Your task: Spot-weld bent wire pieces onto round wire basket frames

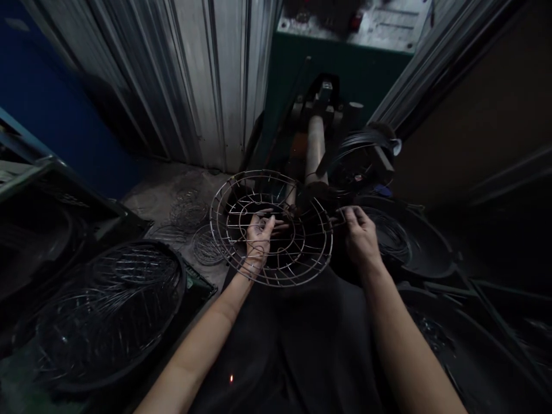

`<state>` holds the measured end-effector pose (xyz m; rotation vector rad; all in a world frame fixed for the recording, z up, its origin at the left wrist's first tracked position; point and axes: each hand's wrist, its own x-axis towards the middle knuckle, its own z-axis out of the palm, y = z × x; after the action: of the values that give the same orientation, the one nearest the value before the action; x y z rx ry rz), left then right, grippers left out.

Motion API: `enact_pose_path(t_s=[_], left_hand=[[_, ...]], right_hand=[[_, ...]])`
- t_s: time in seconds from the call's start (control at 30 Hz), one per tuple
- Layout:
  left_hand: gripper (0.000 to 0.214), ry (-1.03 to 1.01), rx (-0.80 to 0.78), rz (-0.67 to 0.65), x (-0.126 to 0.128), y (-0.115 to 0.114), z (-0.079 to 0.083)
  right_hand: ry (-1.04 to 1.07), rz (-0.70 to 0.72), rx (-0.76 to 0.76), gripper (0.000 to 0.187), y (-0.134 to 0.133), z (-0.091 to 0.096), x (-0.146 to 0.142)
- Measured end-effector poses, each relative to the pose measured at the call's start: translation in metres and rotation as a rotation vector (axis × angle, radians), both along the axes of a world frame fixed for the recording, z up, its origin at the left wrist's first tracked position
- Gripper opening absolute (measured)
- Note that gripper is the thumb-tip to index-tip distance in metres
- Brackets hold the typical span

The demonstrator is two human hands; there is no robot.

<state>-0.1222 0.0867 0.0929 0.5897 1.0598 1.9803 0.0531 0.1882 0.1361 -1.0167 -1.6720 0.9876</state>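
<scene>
A: Where was the wire fan guard [310, 253], and how was it held?
B: Centre, just before a green machine [317, 144]. The left hand [257, 238] gripped its inner rings, and the right hand [361, 236] pinched its right rim.
A: How far along did the work seem?
B: Partway, I'd judge. Finished-looking guards filled a tub [107, 310] near left, and loose wire rings [207, 244] lay on the floor.
A: Any writing?
B: None legible; the control panel [357, 23] was blurred.

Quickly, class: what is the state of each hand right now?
Left hand: shut on the inner rings of the wire grille.
Right hand: fingers curled at the wire grille's right edge; whether it grips cannot be told.
</scene>
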Motion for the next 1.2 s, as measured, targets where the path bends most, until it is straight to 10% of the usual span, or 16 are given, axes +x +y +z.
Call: enact_pose_path(t_s=[0.2, 0.57, 1.2], left_hand=[[0.049, -0.011, -0.019, 0.035, 0.003, 0.0, 0.004], [0.044, -0.002, -0.007, 0.066, 0.007, 0.0, 0.008], [0.046, 0.133, -0.045, 0.01, -0.007, -0.023, 0.008]], right_hand=[[-0.205, 0.104, 0.063, 0.043, -0.02, 0.04, 0.008], [-0.215, 0.109, 0.003, 0.039, -0.015, 0.05, 0.002], [-0.563, 0.026, 0.09, 0.037, -0.025, 0.018, 0.007]])
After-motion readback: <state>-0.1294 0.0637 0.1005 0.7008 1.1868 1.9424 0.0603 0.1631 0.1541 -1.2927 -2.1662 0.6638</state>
